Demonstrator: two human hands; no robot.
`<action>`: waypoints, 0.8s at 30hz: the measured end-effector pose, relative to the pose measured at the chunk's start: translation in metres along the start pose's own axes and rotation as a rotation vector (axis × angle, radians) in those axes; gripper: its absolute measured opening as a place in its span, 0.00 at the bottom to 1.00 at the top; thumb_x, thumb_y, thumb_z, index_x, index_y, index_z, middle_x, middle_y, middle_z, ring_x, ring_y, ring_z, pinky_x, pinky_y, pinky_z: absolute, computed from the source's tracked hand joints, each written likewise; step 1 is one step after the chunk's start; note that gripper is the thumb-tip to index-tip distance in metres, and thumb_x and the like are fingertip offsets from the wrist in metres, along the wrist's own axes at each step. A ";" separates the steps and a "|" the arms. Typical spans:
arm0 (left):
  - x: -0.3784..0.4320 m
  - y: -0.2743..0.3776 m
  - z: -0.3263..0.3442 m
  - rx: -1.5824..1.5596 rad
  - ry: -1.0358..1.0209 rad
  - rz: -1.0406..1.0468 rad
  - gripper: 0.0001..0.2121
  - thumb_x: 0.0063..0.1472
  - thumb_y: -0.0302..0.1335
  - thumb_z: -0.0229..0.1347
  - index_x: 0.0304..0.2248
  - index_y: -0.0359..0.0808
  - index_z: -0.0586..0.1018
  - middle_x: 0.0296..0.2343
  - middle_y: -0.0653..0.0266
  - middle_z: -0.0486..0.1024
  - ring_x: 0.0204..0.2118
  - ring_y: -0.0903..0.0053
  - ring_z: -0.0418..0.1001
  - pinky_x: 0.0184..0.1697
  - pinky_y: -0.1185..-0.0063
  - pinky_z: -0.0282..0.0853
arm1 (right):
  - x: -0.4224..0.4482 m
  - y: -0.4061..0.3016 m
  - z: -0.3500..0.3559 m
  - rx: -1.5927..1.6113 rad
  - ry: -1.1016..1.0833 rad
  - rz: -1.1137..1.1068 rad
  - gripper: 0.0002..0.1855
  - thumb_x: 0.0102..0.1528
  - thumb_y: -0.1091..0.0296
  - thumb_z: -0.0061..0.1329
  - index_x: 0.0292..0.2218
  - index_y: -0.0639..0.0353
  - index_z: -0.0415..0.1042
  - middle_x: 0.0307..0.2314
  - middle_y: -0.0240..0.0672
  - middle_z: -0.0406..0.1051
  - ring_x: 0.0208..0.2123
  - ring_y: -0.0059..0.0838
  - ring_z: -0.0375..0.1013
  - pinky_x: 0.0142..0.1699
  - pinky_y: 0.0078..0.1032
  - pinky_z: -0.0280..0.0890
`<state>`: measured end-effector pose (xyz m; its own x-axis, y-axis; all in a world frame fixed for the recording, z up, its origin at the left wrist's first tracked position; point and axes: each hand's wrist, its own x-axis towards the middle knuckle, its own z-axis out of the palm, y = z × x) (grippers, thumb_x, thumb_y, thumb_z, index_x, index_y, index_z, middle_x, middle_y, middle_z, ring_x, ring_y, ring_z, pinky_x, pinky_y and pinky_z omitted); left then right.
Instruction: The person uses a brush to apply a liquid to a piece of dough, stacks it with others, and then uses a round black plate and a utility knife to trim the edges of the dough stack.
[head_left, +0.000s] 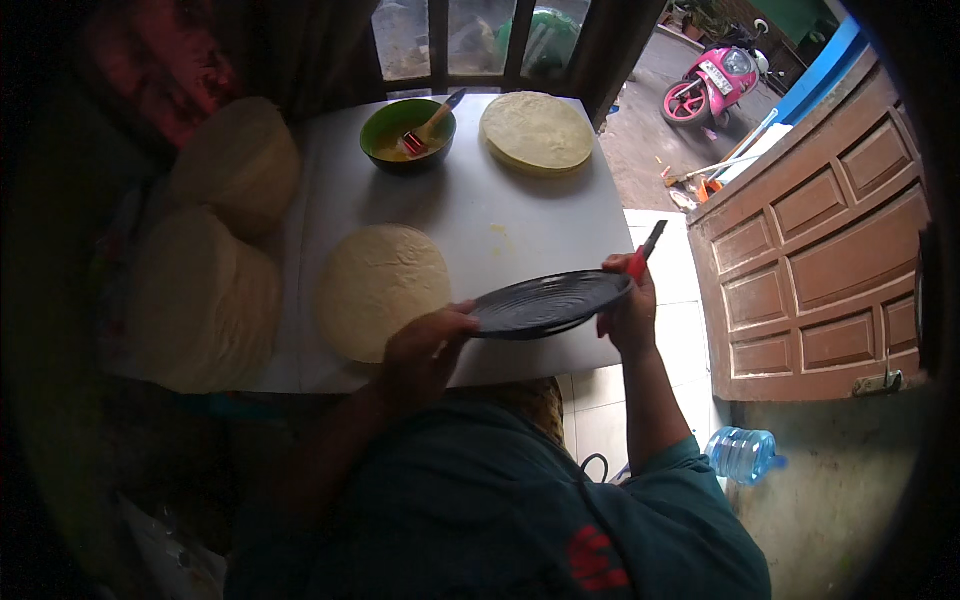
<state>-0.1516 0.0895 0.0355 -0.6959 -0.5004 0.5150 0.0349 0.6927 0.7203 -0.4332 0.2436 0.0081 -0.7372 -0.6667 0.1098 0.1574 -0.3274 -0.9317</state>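
Both hands hold up a dark, ridged round plate (551, 304) tilted above the front of the table. My left hand (427, 345) grips its left edge with the fingertips. My right hand (632, 311) pinches the opposite edge and also holds a red-handled utility knife (639, 264), blade pointing up and away from me. Just beyond my left hand, a pale round of flat dough or flatbread (382, 289) lies on the table; whether it is one sheet or several cannot be told. A green bowl (409, 161) of yellowish liquid, with a wooden-handled brush (435, 124) resting in it, stands farther back.
On the white table (480, 210), a stack of pale rounds (536, 131) sits at the back right. Two taller stacks, one nearer (202, 300) and one behind (240, 165), line the left. A panelled wooden door (817, 225) and water bottle (742, 455) are at right.
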 end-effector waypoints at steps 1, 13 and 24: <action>0.002 -0.005 0.009 -0.107 -0.083 0.124 0.08 0.61 0.20 0.57 0.41 0.34 0.79 0.40 0.53 0.79 0.48 0.60 0.76 0.54 0.61 0.70 | 0.000 -0.001 -0.018 -0.019 0.030 0.073 0.07 0.59 0.73 0.42 0.39 0.60 0.69 0.36 0.34 0.67 0.24 0.18 0.69 0.28 0.20 0.68; 0.023 -0.053 0.054 0.201 -0.293 0.304 0.09 0.53 0.21 0.56 0.35 0.37 0.81 0.41 0.59 0.78 0.47 0.61 0.77 0.52 0.64 0.73 | 0.019 -0.013 -0.057 -0.676 -0.025 0.354 0.20 0.52 0.73 0.44 0.46 0.67 0.71 0.29 0.37 0.75 0.24 0.26 0.71 0.33 0.25 0.68; 0.033 -0.062 0.052 0.391 -0.507 0.168 0.12 0.60 0.25 0.51 0.44 0.39 0.78 0.48 0.58 0.74 0.54 0.64 0.71 0.63 0.56 0.57 | 0.039 0.015 0.046 -1.165 -0.314 0.044 0.24 0.50 0.67 0.54 0.49 0.59 0.68 0.41 0.54 0.69 0.45 0.55 0.70 0.51 0.43 0.66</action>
<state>-0.2141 0.0566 -0.0163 -0.9586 -0.1285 0.2541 -0.0238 0.9254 0.3782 -0.4288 0.1819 0.0139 -0.5285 -0.8489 -0.0014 -0.6280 0.3921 -0.6723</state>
